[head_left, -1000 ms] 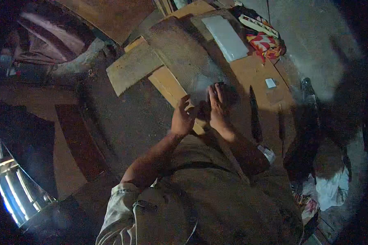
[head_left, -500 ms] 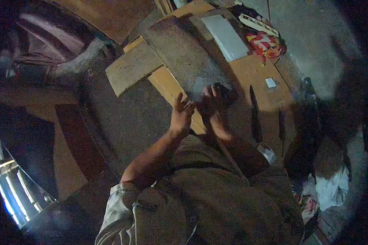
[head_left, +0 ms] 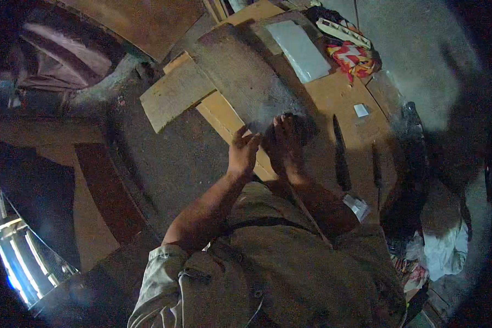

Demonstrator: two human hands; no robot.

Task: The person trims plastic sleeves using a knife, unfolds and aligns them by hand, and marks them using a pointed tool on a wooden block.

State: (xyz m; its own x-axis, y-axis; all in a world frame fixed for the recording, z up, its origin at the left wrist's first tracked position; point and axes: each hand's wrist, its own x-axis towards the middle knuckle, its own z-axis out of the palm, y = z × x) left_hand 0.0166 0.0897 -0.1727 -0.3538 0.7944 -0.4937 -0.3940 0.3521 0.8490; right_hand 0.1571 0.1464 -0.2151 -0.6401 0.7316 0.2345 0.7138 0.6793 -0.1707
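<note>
My left hand is at the near end of a dark, worn board, its fingers bent together; whatever they may pinch is too small to make out. Just to its right, my right hand rests low over the board's near right part, fingers partly in shadow beside a dark patch. Beneath both hands runs a yellowish strip of wood or card. A flat greyish-brown piece lies across its far end, to the left.
A white flat packet, a cream slotted bar and a red and yellow cloth lie at the back right. Two dark blades, one a long knife-like piece, lie right of my hands, near a small white square.
My right hand has drawn slightly nearer to me and left, and its fingers look more bent than a second ago. The pale translucent patch beside it is less distinct.
</note>
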